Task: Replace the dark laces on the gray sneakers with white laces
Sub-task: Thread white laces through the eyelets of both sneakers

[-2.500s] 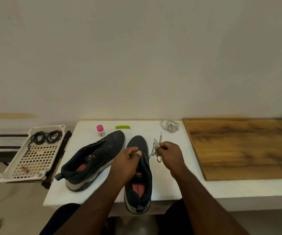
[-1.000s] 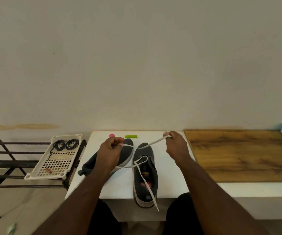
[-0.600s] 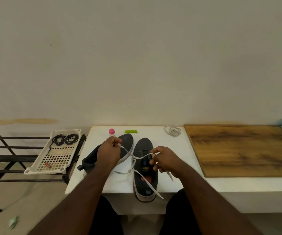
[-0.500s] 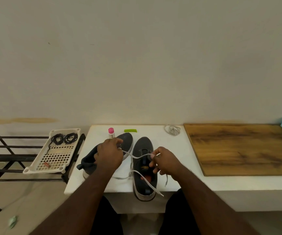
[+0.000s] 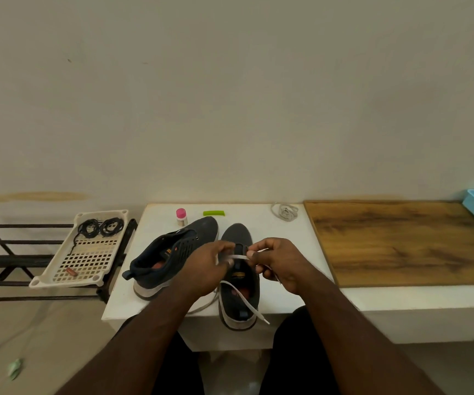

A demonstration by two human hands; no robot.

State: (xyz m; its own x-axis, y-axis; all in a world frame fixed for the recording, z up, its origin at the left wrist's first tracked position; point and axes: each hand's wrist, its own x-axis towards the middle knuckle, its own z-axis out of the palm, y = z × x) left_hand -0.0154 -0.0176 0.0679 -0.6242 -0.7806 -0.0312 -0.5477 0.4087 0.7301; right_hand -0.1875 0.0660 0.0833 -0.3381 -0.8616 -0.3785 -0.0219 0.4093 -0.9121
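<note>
Pinching a white lace (image 5: pixel 237 256) between both hands over the right-hand gray sneaker (image 5: pixel 238 292) on the white table (image 5: pixel 293 246): left hand (image 5: pixel 207 269) and right hand (image 5: pixel 278 263) with fingers curled on the strand. Loose end trailing past the heel. Second sneaker (image 5: pixel 170 260) just beside, tilted left. Dark laces (image 5: pixel 100 227) coiled in a perforated tray (image 5: pixel 59 276), well apart.

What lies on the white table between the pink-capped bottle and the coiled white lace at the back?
In the head view, only a small green piece lies between the pink-capped bottle and the coiled white lace; the rest is bare white table.
</note>
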